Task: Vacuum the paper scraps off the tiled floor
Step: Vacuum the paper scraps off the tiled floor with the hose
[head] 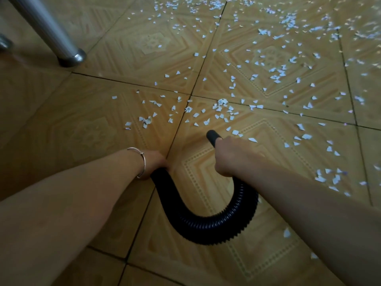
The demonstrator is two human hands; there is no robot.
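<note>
1. Silvery metal comes first, at the far left: a leg (49,32) slants down to a rounded dark foot on the tiled floor (99,131), and the edge of a second metal piece (5,43) shows at the frame's left border.
2. My left hand (153,162) reaches forward with a thin silver bangle (140,162) at the wrist. It is closed around one end of the black ribbed vacuum hose (206,228); my fingers are curled under and hidden, so I see only the back of the hand.
3. Between my arms the hose sags in a U-shaped loop, its lowest bend nearest to me, over the orange-brown patterned tiles and their dark grout lines.
4. My right hand (228,157) is wrapped tightly in a fist around the hose's other end, knuckles up. The smooth black nozzle (213,137) sticks out past the fist, pointing away from me towards the floor.
5. White paper scraps (222,109) lie just beyond the nozzle tip, a few of them very near it, in a loose band running across the grout cross.
6. Further right and towards the top, the scraps grow thicker, scattered over several tiles, with another small cluster (329,178) beside my right forearm.
</note>
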